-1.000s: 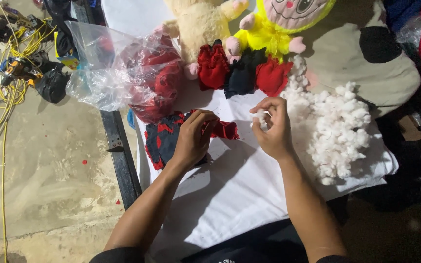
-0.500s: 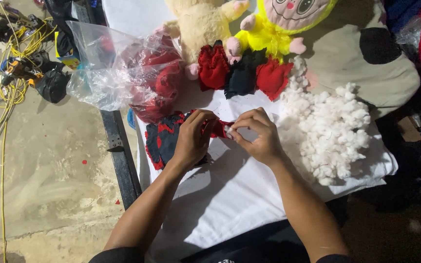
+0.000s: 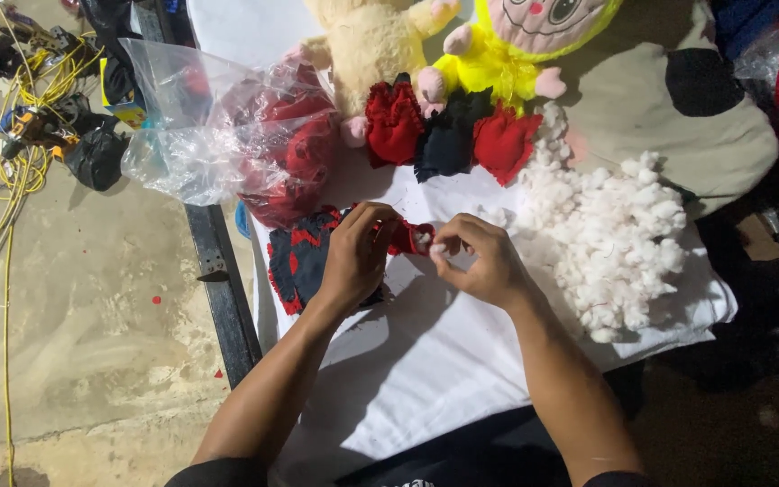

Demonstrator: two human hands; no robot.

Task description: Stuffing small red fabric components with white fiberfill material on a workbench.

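My left hand (image 3: pixel 358 254) grips a small red fabric piece (image 3: pixel 405 239) over a pile of navy and red fabric pieces (image 3: pixel 299 257). My right hand (image 3: pixel 480 257) pinches a bit of white stuffing (image 3: pixel 439 248) at the open end of that red piece. A heap of white stuffing (image 3: pixel 610 239) lies to the right of my right hand on the white cloth (image 3: pixel 426 361). Behind my hands lie two stuffed red pieces (image 3: pixel 394 122) and a dark stuffed piece (image 3: pixel 448 135).
A clear plastic bag (image 3: pixel 218 135) with red pieces sits at the left. A cream plush toy (image 3: pixel 371 41) and a yellow plush doll (image 3: pixel 507 54) lie at the back. Yellow cables and tools (image 3: pixel 20 117) lie on the concrete floor at the left.
My right hand has moved left from beside the stuffing heap to the red piece in my left hand, bringing a bit of stuffing with it.
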